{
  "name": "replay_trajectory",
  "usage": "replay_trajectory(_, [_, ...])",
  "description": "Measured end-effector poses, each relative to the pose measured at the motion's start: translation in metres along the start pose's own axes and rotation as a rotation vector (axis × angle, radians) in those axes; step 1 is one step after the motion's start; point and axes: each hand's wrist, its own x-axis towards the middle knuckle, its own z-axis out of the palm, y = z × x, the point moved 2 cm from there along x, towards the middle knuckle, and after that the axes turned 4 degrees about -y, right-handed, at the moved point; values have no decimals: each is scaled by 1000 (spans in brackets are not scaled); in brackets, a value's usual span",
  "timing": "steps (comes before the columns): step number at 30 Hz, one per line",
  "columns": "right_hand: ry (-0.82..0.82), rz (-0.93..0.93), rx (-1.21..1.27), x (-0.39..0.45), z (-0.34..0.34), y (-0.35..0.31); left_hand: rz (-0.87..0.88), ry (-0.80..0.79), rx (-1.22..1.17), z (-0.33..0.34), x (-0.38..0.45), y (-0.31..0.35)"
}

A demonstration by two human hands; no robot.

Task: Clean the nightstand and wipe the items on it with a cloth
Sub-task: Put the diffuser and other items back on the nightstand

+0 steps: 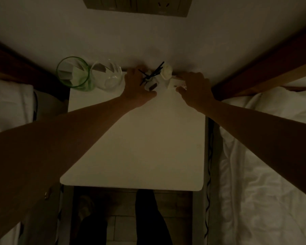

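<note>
dim room, standing over the white rectangular nightstand top [140,138], both arms reaching to its back edge by the wall. my left hand [137,85] is wrapped around the small white reed diffuser with black sticks and a white flower [155,78], thumb in front, steadying it so the sticks don't tip. my right hand [195,89] grips a small white flat box-like item [177,84] just beside it, fingers over the top; what it is i cannot tell. green-tinted glass jar [72,73] and clear glass tumbler [107,76] stand together at the back left corner, out of the way. no cloth visible. front surface bare, likely for wiping.
</note>
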Motion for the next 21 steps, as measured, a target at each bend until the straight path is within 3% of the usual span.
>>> replay_trajectory(5, [10, -5, -11, 3, 3, 1, 116, 71, -218, -5, -5, 3])
replay_trajectory(11, [14, -35, -7, 3, 0, 2, 145, -34, -101, -15, 2, 5])
replay_trajectory(21, [-15, -77, 45, 7, -3, 3, 130, -37, -47, -16, 6, -5])
